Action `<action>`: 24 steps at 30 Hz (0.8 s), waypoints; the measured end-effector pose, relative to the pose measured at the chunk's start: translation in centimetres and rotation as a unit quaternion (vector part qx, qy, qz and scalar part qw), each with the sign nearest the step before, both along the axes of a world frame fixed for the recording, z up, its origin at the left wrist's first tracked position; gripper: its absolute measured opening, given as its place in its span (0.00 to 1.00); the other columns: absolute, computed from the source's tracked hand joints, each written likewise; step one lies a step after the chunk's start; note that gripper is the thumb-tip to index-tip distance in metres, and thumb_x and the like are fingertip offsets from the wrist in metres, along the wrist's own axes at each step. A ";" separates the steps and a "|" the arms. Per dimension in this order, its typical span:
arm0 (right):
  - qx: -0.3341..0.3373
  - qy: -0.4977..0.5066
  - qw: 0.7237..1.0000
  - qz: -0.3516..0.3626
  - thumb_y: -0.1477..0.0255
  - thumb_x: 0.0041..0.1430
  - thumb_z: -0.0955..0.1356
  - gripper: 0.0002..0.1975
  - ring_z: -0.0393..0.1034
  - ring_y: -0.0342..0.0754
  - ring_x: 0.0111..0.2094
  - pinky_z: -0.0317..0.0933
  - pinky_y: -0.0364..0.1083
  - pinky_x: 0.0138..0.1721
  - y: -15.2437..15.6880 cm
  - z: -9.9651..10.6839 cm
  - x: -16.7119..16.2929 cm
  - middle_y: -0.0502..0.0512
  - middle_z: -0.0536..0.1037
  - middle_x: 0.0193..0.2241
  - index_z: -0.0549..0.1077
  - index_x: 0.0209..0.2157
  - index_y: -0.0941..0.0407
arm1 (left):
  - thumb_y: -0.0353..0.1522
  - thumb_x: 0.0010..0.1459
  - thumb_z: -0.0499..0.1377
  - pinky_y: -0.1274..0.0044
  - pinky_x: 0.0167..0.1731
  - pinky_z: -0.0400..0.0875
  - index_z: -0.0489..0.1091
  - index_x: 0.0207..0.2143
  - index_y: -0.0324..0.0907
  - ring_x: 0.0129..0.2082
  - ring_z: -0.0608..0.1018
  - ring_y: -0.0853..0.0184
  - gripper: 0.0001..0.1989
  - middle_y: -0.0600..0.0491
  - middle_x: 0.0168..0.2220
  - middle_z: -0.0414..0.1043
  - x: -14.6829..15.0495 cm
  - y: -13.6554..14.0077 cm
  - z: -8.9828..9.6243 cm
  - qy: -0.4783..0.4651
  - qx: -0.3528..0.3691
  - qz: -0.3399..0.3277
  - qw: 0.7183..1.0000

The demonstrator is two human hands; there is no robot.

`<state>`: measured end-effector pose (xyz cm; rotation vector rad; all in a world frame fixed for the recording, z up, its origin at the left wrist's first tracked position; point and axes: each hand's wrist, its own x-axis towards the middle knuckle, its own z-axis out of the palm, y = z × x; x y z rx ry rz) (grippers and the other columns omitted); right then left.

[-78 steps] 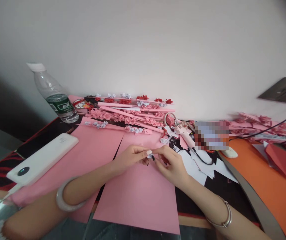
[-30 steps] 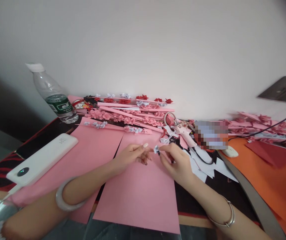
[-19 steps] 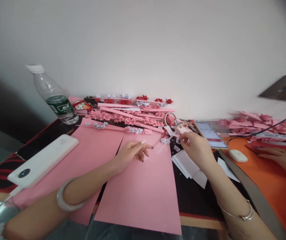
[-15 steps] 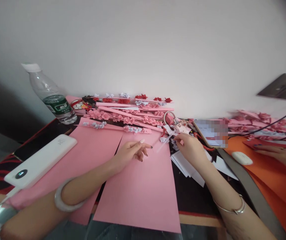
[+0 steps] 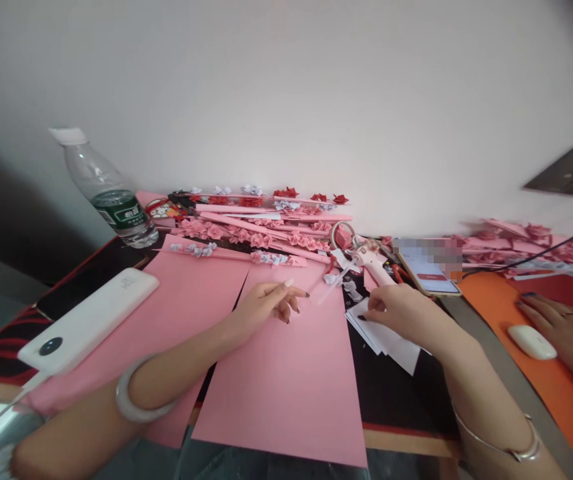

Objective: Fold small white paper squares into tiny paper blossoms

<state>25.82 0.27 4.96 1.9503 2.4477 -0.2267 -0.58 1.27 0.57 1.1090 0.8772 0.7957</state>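
Observation:
My left hand [image 5: 272,304] hovers over a pink paper sheet [image 5: 286,387], with its index finger and thumb stretched out and the other fingers loosely bent. Nothing shows between its fingers. My right hand [image 5: 399,310] is over a fanned stack of white paper pieces [image 5: 397,343], its fingers bent and apart and a fingertip at the stack's upper edge. Just beyond that hand lies a pale pink glue gun [image 5: 377,268], with a clear glue stick [image 5: 333,285] pointing toward my left hand. Small white paper flowers [image 5: 352,291] lie beside it.
Paper flower stems [image 5: 256,233] lie along the wall. A water bottle [image 5: 116,193] and white power bank [image 5: 89,320] stand left. To the right are a phone [image 5: 429,267], a white case [image 5: 531,341], orange paper [image 5: 496,313] and another person's hand [image 5: 561,327].
My right hand has moved from the glue stick down and right to the white paper pieces. My left hand stays nearly still. The other person's hand and the white case have shifted.

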 end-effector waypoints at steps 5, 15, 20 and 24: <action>0.067 -0.046 0.995 -0.050 0.71 0.53 0.62 0.12 0.63 0.43 0.18 0.46 0.41 0.18 -0.7 1.7 0.4 0.51 0.71 0.16 0.69 0.18 0.55 | 0.44 0.56 0.53 0.77 0.27 0.64 0.73 0.36 0.35 0.24 0.68 0.71 0.21 0.50 0.26 0.68 -0.1 0.0 -0.2 -0.007 0.003 -0.005 1.000; 0.043 -0.025 0.992 -0.120 0.69 0.48 0.66 0.10 0.72 0.51 0.29 0.59 0.44 0.27 -2.6 2.8 4.7 0.55 0.78 0.29 0.73 0.35 0.54 | 0.44 0.57 0.51 0.77 0.27 0.64 0.74 0.35 0.36 0.22 0.68 0.73 0.21 0.52 0.26 0.68 -0.1 0.0 -0.3 0.004 0.008 -0.020 1.000; 0.047 -0.100 0.993 -0.051 0.77 0.44 0.65 0.24 0.71 0.55 0.40 0.61 0.45 0.26 -4.3 -0.6 4.4 0.57 0.72 0.47 0.68 0.46 0.51 | 0.44 0.57 0.51 0.77 0.27 0.64 0.74 0.35 0.35 0.22 0.69 0.73 0.22 0.51 0.25 0.68 -0.2 0.0 -0.3 0.004 0.012 -0.025 1.000; 0.034 -0.144 0.987 -0.058 0.79 0.43 0.63 0.26 0.70 0.54 0.40 0.61 0.44 0.25 -4.5 -1.6 4.0 0.56 0.68 0.50 0.67 0.47 0.51 | 0.44 0.57 0.50 0.77 0.27 0.64 0.74 0.35 0.36 0.22 0.69 0.73 0.22 0.52 0.26 0.68 -0.2 0.0 -0.4 0.002 0.015 -0.024 1.000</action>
